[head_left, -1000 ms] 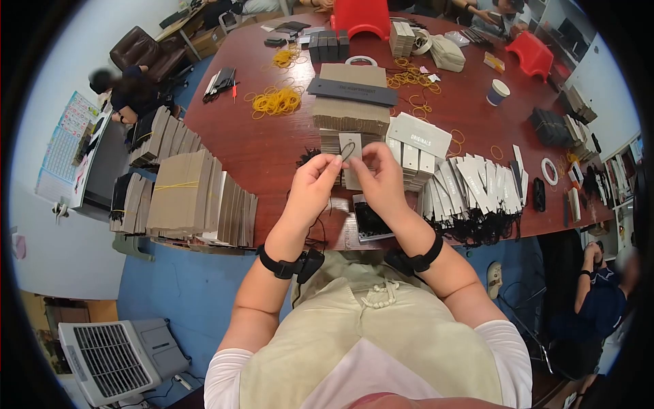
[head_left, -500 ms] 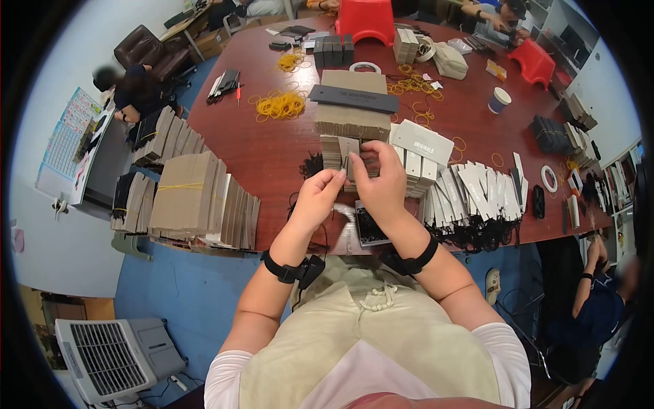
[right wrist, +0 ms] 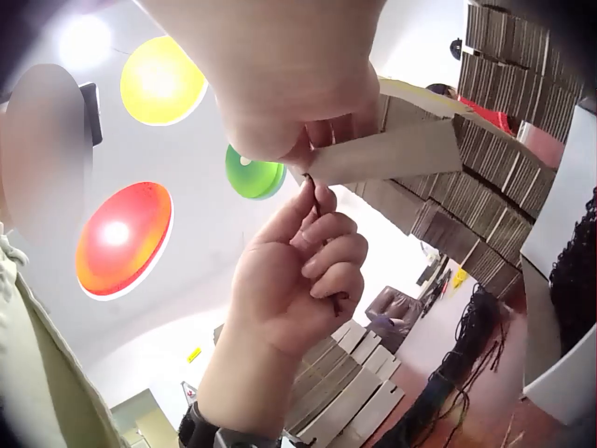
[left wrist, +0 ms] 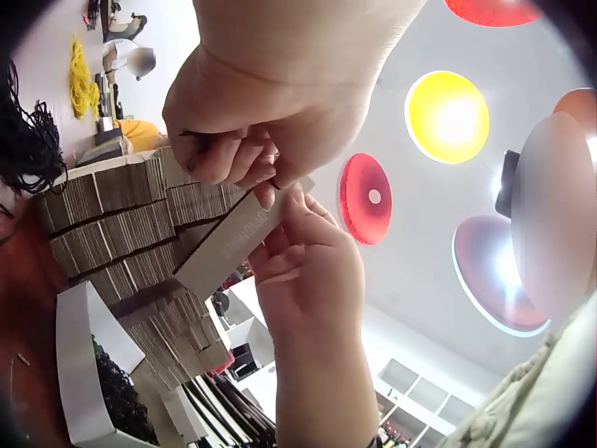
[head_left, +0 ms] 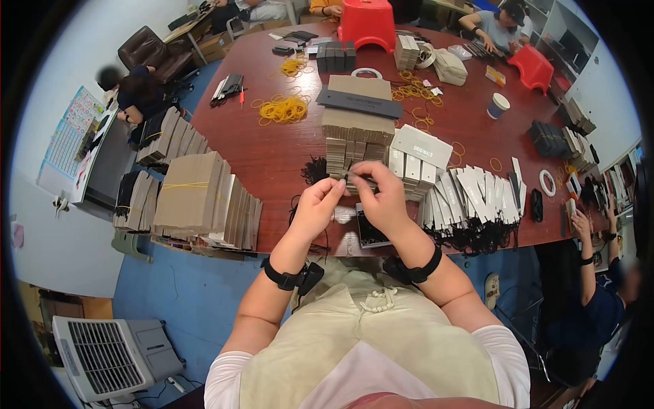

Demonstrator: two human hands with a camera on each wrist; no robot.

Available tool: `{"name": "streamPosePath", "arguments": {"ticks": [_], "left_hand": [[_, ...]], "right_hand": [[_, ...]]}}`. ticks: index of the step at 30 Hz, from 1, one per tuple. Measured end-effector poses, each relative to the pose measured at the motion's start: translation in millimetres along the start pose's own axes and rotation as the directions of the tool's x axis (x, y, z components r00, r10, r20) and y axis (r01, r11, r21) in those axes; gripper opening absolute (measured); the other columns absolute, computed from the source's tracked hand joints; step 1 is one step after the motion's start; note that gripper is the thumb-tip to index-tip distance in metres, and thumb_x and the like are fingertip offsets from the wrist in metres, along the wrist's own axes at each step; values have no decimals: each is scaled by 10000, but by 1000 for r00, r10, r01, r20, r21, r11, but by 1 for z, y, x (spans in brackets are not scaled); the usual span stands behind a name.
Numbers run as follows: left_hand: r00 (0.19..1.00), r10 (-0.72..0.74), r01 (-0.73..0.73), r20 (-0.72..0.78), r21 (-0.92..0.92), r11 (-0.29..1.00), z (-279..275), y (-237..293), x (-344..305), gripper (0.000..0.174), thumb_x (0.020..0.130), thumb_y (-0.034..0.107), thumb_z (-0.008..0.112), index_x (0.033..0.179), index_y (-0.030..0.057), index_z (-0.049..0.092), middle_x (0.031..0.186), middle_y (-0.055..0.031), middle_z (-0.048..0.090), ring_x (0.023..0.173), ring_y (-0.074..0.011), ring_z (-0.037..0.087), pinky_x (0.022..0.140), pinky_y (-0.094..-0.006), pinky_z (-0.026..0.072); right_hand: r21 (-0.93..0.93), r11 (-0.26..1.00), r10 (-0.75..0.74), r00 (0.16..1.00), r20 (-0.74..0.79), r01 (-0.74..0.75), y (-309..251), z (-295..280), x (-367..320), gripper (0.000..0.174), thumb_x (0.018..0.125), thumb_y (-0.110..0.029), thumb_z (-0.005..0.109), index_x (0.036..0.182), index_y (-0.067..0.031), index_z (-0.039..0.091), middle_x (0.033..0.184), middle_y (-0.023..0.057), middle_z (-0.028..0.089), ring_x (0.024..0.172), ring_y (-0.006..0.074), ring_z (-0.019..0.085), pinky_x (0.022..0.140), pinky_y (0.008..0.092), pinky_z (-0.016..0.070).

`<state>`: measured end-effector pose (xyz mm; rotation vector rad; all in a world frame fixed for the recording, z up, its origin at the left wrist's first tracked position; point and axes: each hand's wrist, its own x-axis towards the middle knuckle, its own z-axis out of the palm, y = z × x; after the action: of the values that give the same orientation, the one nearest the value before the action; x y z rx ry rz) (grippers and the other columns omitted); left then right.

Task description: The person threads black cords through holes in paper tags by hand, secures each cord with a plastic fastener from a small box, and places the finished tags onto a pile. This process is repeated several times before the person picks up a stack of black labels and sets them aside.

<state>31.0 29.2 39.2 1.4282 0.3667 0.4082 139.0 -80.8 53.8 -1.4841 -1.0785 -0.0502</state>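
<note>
A narrow grey-beige card tag [left wrist: 227, 245] with faint printing is pinched at one end by my right hand [head_left: 383, 198]. Against that same end, my left hand [head_left: 319, 204] pinches a thin black cord [right wrist: 311, 181] between thumb and forefinger, its other fingers curled in. Both hands' fingertips meet at the tag's end. In the head view the tag is mostly hidden behind the right hand. Just beyond the hands stand stacked bundles of grey-beige tags [right wrist: 485, 159]. A white-walled box [left wrist: 76, 359] of black cords stands below the right hand.
A dark printed strip [head_left: 357, 103] lies across the stacks. White tags [head_left: 477, 194] with black cords fan out to the right. Bundled card stacks [head_left: 187, 194] stand at left. Yellow rubber bands [head_left: 283, 109], a paper cup [head_left: 498, 105] and a red stool [head_left: 366, 26] are farther back.
The cord's loop, seen above the tag a second ago, no longer shows. Both hands have dropped slightly toward my body, and the tag has swung from upright to mostly behind my right hand.
</note>
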Motion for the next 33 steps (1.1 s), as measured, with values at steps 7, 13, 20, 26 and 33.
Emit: {"name": "streamPosePath", "arguments": {"ticks": [7,13,20,26,33], "left_hand": [[997,-51,47,60,56,997,0,1,-15,267,939,256,489,886,21,602,672,53,512,589,-24,436,570,-179,380],[993,-95,90,75,63,994,-8,-8,-27,250,935,244,494,884,28,608,658,61,467,582,-28,414,564,-180,376],[998,-59,58,-31,-28,998,-15,-18,-39,167,885,90,558,995,-21,615,745,22,540,655,-56,493,609,-195,432],[960,-27,-23,-277,-177,984,-20,-12,-41,142,796,-53,615,938,-41,619,740,-35,591,687,-89,573,611,-219,502],[771,632,-524,-81,483,702,-5,33,-43,111,760,-49,622,858,0,637,792,-80,609,717,-180,585,654,-268,472]], "right_hand": [[528,729,393,898,199,-436,2,5,14,130,825,-107,641,899,-10,596,823,30,622,731,91,577,641,240,467],[409,792,357,887,293,-454,20,-5,16,97,849,-84,611,923,-35,574,773,4,598,696,53,526,628,202,429],[750,423,396,848,351,-508,9,-13,16,86,861,-116,572,865,-31,565,715,22,577,570,85,456,534,225,373],[816,-30,202,796,571,-578,15,-32,3,273,879,-140,509,1096,12,576,683,83,580,518,120,412,495,268,331],[641,451,292,782,551,-621,-20,-31,-5,384,834,-4,562,1211,43,508,868,128,657,618,114,592,524,210,461]]}}
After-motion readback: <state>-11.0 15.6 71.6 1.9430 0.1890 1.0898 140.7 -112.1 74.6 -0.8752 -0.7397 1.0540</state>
